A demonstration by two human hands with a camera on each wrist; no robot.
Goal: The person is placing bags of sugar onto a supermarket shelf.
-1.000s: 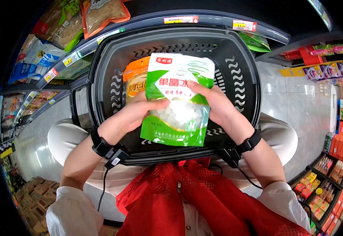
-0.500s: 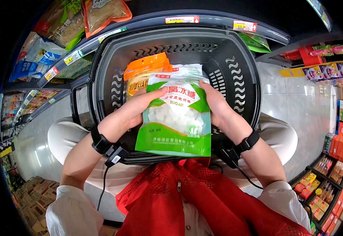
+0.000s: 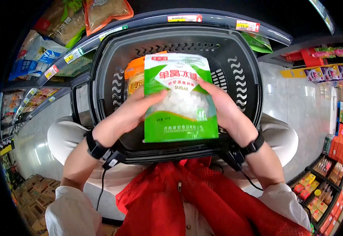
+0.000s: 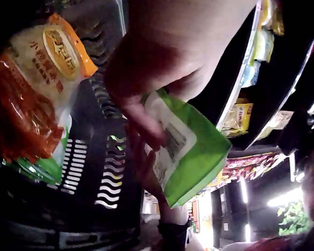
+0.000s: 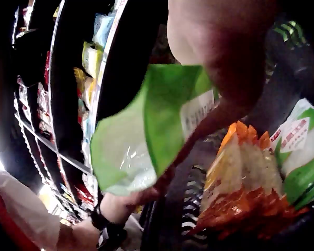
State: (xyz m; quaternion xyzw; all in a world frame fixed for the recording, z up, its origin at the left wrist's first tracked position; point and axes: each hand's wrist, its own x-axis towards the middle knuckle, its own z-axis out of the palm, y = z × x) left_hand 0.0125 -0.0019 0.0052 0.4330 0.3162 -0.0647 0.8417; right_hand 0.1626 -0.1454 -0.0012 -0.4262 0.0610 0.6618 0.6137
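Observation:
A green and white bag of rock sugar (image 3: 181,122) is held up over a black shopping basket (image 3: 112,43), its printed front facing the head camera. My left hand (image 3: 130,112) grips its left side, thumb across the front and fingers behind. On the opposite side my right hand (image 3: 228,106) holds it the same way. The right wrist view shows a barcode label (image 5: 199,112) on its back. Inside the basket lie an orange-topped bag (image 4: 57,78) of pale contents and a second green and white bag (image 5: 303,141), which the held bag hides from the head view.
Shelf edges with price tags (image 3: 247,26) run behind and left of the basket. Large bags (image 3: 106,17) sit on the upper-left shelf. Packed racks (image 3: 323,188) stand at right, and brown boxes (image 3: 35,196) at lower left. The basket rests between the person's legs (image 3: 278,135).
Both hands first drew the sugar bag toward the body, uncovering the second bag behind it, then moved it back toward the basket's far side. Their hold on it has stayed.

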